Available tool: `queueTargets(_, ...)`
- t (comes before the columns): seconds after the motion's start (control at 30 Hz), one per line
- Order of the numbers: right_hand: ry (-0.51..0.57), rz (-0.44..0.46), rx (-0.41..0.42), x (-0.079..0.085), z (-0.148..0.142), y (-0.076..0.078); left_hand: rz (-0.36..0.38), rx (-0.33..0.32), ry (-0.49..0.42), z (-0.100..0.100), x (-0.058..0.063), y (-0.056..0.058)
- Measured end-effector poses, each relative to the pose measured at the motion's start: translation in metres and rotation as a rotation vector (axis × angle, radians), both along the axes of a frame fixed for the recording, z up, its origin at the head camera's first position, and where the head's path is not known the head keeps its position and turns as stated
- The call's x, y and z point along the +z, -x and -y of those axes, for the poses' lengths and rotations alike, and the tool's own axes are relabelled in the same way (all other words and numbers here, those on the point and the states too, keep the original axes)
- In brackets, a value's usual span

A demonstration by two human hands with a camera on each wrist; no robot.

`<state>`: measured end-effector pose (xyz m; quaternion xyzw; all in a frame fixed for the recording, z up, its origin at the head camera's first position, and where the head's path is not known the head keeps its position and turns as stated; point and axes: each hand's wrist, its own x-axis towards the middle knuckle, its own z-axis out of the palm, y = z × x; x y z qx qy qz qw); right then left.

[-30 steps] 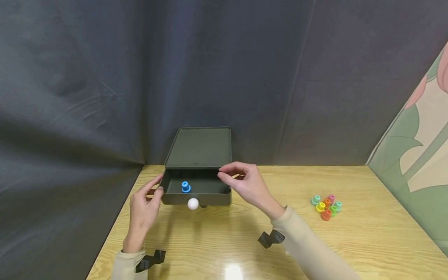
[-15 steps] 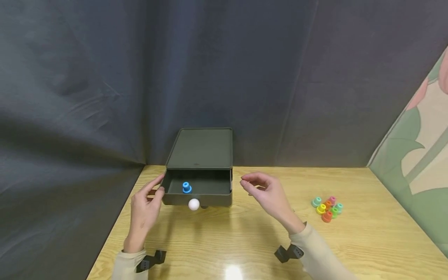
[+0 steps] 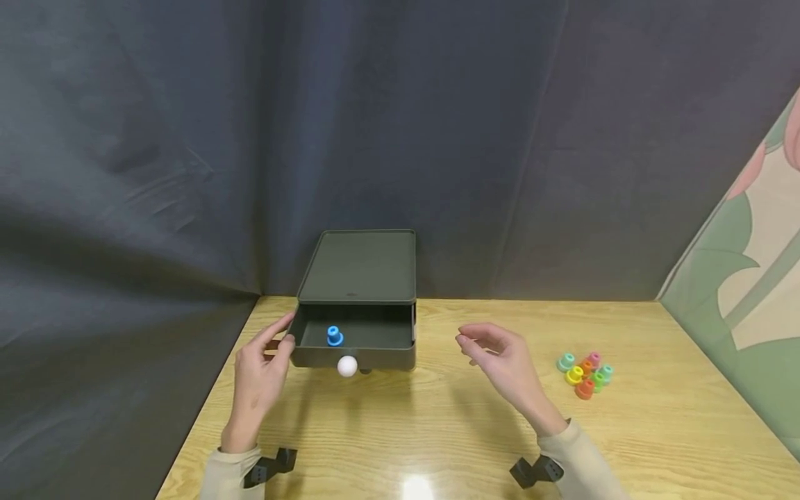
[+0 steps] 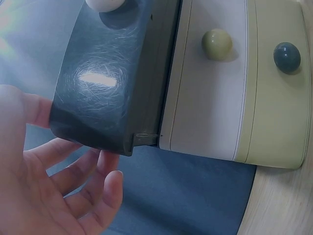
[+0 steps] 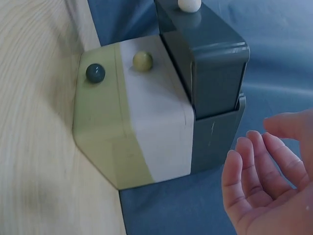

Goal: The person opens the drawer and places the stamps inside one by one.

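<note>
A small cabinet (image 3: 362, 267) with a dark grey top stands against the back curtain. Its top drawer (image 3: 387, 359) is pulled out and has a white round knob (image 3: 347, 366). Inside, near the drawer's front, stands a bright blue stepped peg (image 3: 335, 338). My left hand (image 3: 258, 375) grips the drawer's left front corner; in the left wrist view the thumb lies at the upper rim and the fingers reach round the side. To the right of the cabinet, over the table, my right hand (image 3: 503, 361) hovers with loosely bent fingers and holds nothing.
A cluster of several coloured pegs (image 3: 586, 375) sits on the wooden table (image 3: 675, 417) at the right. Below the pulled-out drawer are a closed white drawer (image 4: 205, 98) and a closed yellow-green drawer (image 4: 276, 112). A flower-patterned cloth (image 3: 737, 305) hangs at the right.
My right hand has moved from the drawer's right edge rightward and towards me. The left hand stays at the drawer's corner, and the blue peg stays in the drawer.
</note>
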<state>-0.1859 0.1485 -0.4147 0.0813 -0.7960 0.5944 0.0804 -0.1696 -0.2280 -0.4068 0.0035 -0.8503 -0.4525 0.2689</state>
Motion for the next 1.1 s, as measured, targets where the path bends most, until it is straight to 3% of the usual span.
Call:
queueTargets(0.33,-0.031,0.052,-0.056,-0.013,-0.022,-0.005,0.005,-0.005,0.005,0.0,0.0,0.001)
queueTargets(0.67,-0.171,0.072,-0.107,-0.03,-0.047,-0.008,0.009,-0.002,0.004,0.0,-0.002,0.001)
queueTargets(1.1,-0.234,0.092,-0.171,-0.051,-0.086,-0.017,0.014,-0.001,-0.001,0.0,-0.001,0.0)
